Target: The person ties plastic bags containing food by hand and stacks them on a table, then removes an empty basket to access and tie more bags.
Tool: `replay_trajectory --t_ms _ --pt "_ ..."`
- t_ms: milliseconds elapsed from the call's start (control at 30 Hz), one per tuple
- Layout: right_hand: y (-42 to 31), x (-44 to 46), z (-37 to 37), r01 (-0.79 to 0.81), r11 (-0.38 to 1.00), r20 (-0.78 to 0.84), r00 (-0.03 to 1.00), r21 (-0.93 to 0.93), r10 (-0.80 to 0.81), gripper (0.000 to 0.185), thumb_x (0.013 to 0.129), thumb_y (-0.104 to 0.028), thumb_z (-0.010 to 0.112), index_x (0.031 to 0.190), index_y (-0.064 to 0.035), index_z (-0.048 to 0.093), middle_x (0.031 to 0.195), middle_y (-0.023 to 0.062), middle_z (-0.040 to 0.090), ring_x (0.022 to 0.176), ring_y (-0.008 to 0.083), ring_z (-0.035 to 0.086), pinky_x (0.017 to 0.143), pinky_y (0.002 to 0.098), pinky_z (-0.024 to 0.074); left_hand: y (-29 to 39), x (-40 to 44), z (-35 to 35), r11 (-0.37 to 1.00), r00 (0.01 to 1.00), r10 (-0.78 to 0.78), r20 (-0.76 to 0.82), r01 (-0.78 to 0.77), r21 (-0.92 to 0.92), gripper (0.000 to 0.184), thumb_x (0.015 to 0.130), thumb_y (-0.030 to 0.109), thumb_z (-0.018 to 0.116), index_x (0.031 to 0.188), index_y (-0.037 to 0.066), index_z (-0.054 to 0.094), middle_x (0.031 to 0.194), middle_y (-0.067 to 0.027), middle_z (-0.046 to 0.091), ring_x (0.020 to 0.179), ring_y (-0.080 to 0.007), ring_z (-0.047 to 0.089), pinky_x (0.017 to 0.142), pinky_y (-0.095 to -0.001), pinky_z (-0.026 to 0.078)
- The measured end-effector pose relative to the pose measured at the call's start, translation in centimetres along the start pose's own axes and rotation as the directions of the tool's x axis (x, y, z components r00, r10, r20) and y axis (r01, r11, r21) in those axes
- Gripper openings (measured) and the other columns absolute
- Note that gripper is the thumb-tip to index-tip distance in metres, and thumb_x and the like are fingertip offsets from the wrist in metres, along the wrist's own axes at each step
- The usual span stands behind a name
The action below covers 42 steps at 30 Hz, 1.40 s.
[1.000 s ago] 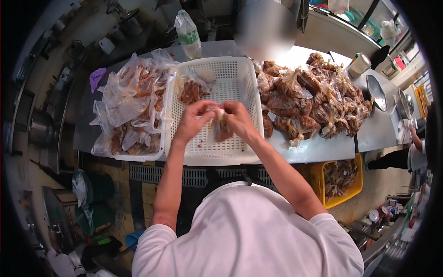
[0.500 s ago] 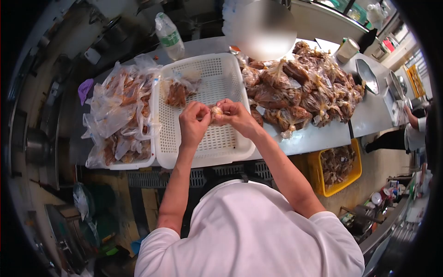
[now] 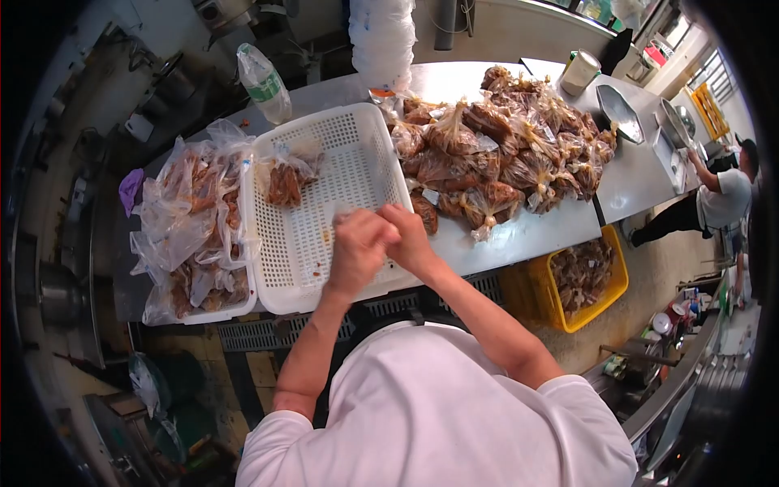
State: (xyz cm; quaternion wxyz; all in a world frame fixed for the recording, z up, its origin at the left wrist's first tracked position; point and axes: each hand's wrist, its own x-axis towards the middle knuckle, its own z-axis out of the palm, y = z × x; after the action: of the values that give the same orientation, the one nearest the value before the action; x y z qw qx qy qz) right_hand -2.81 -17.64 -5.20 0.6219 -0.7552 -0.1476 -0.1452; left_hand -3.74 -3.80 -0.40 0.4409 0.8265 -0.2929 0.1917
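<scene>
My left hand (image 3: 358, 248) is curled into a fist over the front right part of a white perforated crate (image 3: 272, 302), its fingers smeared by motion. Against it, my right hand (image 3: 408, 238) is closed too, knuckles up. What the two hands grip is hidden behind them. In the crate's back left corner lies a clear plastic bag of brown meat pieces (image 3: 284, 183). To the right, a large heap of knotted clear bags of brown meat (image 3: 495, 154) covers part of the steel table (image 3: 531, 235).
At left, a white tray (image 3: 251, 284) holds loose, open-topped bags of meat (image 3: 191, 195). Behind the crate stand a plastic bottle (image 3: 264, 85) and stacked clear containers (image 3: 381, 45). A yellow crate (image 3: 621, 284) sits below the table. Another person (image 3: 726, 195) stands at far right.
My hands have moved down toward me and turned over from a fingertip pinch on a clear bag's neck into closed fists; the bag's neck is now hidden. The view has shifted right.
</scene>
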Motion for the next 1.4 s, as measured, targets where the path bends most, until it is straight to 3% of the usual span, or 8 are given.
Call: replay_trajectory --t_ms 233,433,533,667,767,833,933,1400 --pt "-0.2 7.4 -12.8 0.166 0.815 -0.286 0.882 -0.556 -0.374 0.03 0.069 0.006 0.063 0.097 -0.0048 0.071 0.09 0.0078 0.071 0.086 0.0234 0.068 0.08 0.0337 0.0525 -0.4 0.4 -4.2 0.956 0.94 -0.256 -0.226 0.212 -0.203 0.011 0.085 0.004 0.076 0.086 0.0 0.066 0.082 -0.0052 0.065 0.072 -0.0142 0.061 0.069 -0.0291 0.05" --pt "4.9 11.2 -23.7 -0.145 0.814 -0.377 0.921 -0.562 -0.096 0.042 0.079 0.003 0.058 0.12 -0.0065 0.064 0.141 0.0133 0.058 0.118 0.0298 0.064 0.098 0.0384 0.0528 -10.3 -3.3 -11.7 0.839 0.758 -0.504 -0.415 0.543 -0.027 0.031 0.084 0.009 0.078 0.114 0.004 0.067 0.087 -0.0069 0.069 0.076 -0.0158 0.067 0.069 -0.0295 0.055" --pt "20.1 8.9 -28.5 -0.136 0.401 -0.159 0.987 -0.906 -0.025 0.054 0.082 -0.008 0.07 0.135 -0.008 0.057 0.157 0.0191 0.039 0.122 0.0343 0.061 0.097 0.0445 0.0532 -15.9 -3.7 -13.9 0.743 0.682 -0.529 -0.504 0.66 0.114 0.032 0.085 0.009 0.074 0.116 0.007 0.068 0.089 -0.0101 0.071 0.08 -0.0209 0.071 0.07 -0.0351 0.057" --pt "13.6 12.6 -27.7 -0.417 0.74 -0.18 0.907 -0.528 0.382 0.045 0.09 -0.018 0.071 0.132 -0.0069 0.06 0.137 0.0215 0.06 0.123 0.0314 0.061 0.103 0.0411 0.0476 -20.3 -1.1 -12.7 0.714 0.773 -0.495 -0.398 0.622 0.321 0.033 0.085 0.012 0.072 0.118 0.009 0.068 0.091 -0.0128 0.073 0.083 -0.0237 0.073 0.071 -0.0383 0.057" --pt "5.5 12.2 -20.6 -0.282 0.735 -0.276 0.952 -0.617 0.133 0.047 0.089 -0.02 0.075 0.133 -0.0079 0.061 0.129 0.0181 0.066 0.119 0.0286 0.064 0.099 0.0385 0.05 -22.8 2.3 -10.8 0.669 0.855 -0.422 -0.303 0.519 0.532 0.032 0.087 0.015 0.069 0.118 0.007 0.068 0.095 -0.0146 0.075 0.078 -0.0256 0.074 0.071 -0.04 0.058" --pt "5.3 12.1 -17.6 -0.104 0.869 -0.239 0.971 -0.483 -0.017 0.049 0.088 -0.017 0.077 0.133 -0.0089 0.061 0.124 0.0176 0.069 0.115 0.0274 0.066 0.097 0.0372 0.0514 -22.0 4.7 -10.3 0.406 0.49 -0.837 -0.242 0.855 0.324 0.03 0.09 0.015 0.065 0.117 0.003 0.067 0.099 -0.0173 0.074 0.068 -0.0272 0.073 0.069 -0.0405 0.058" --pt "0.7 10.1 -12.2 -0.113 0.898 -0.121 0.99 -0.426 0.067 0.049 0.088 -0.012 0.077 0.134 -0.0118 0.061 0.124 0.0179 0.069 0.117 0.026 0.066 0.098 0.0364 0.0505 -26.0 5.0 -9.0 0.361 0.446 -0.893 -0.067 0.796 0.485 0.025 0.092 0.014 0.061 0.113 0.001 0.068 0.095 -0.0198 0.074 0.058 -0.0273 0.071 0.062 -0.0398 0.058" --pt "-0.7 8.2 2.2 0.332 0.927 0.461 0.859 -0.172 -0.222 0.039 0.083 -0.002 0.074 0.121 -0.0083 0.067 0.14 0.0135 0.055 0.137 0.0346 0.044 0.11 0.0432 0.0441 -8.5 2.6 -11.2 0.842 0.798 -0.481 0.363 0.536 -0.064 0.015 0.095 0.012 0.066 0.087 0.001 0.06 0.068 -0.0005 0.059 0.062 -0.0094 0.062 0.058 -0.0264 0.05"
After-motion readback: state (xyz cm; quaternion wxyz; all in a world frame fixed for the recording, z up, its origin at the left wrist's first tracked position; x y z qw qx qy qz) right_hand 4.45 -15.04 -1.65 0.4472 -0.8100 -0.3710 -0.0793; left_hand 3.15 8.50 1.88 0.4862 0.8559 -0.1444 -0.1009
